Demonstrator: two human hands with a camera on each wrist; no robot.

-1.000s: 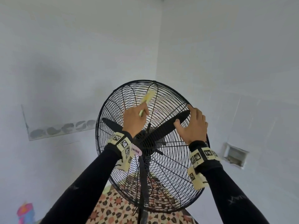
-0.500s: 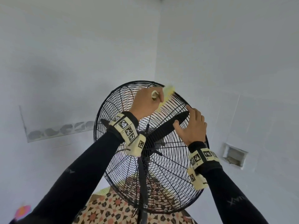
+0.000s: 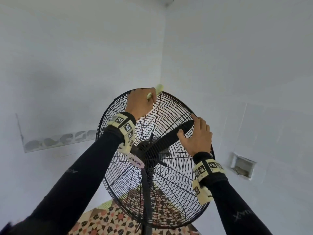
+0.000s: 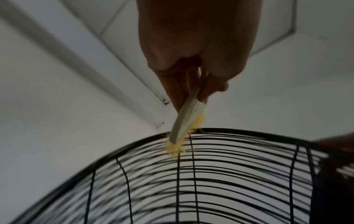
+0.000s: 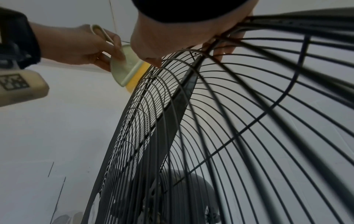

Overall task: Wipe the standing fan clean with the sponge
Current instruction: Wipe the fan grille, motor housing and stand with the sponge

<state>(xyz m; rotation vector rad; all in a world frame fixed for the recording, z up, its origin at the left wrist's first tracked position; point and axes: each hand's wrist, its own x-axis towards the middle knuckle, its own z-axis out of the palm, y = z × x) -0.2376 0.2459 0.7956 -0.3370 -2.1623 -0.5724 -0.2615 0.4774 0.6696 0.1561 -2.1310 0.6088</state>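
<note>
Left hand (image 3: 140, 102) pinching sponge (image 5: 132, 71) handle at fan grille (image 3: 169, 175) top rim, right hand (image 3: 198, 134) gripping rim: keep pressure light, follow wires.

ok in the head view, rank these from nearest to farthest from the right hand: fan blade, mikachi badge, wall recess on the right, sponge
1. Fan blade: under the right hand, behind the wires.
2. Sponge: at the cage top, in the left hand.
3. Mikachi badge and wall recess: too close to call.

Fan guard (image 3: 171, 180): thin black metal wire, smooth, slight sheen. Sponge (image 5: 137, 74): yellow porous foam on pale smooth plastic backing. Sleeves (image 3: 81, 180): matt black cloth.
</note>
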